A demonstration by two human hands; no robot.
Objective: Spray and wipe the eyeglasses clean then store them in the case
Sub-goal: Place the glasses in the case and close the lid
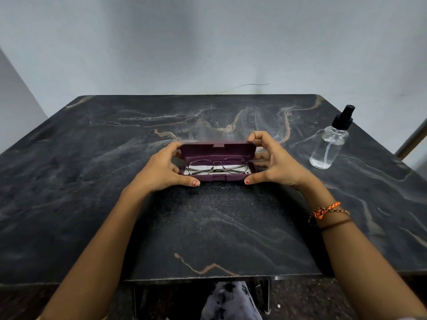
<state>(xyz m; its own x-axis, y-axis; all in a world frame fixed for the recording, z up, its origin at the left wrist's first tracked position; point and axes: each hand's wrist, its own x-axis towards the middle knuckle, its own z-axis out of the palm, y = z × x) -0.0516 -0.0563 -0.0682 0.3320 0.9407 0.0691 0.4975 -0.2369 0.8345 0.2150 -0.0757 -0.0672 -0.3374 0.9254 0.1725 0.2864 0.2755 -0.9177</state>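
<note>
A purple eyeglasses case (217, 177) lies in the middle of the table with its lid (217, 150) raised partway. Thin metal-framed eyeglasses (217, 166) lie folded inside on a white cloth (198, 167). My left hand (166, 168) grips the case's left end, thumb at the front edge and fingers on the lid. My right hand (272, 162) grips the right end the same way, fingers curled over the lid's top corner. A clear spray bottle (329, 144) with a black pump top stands upright at the right of the table, apart from both hands.
The dark marbled table (115, 181) runs up to a pale wall behind it. Its front edge is close to my body, with table legs and patterned clothing below. A metal bar shows at the far right edge.
</note>
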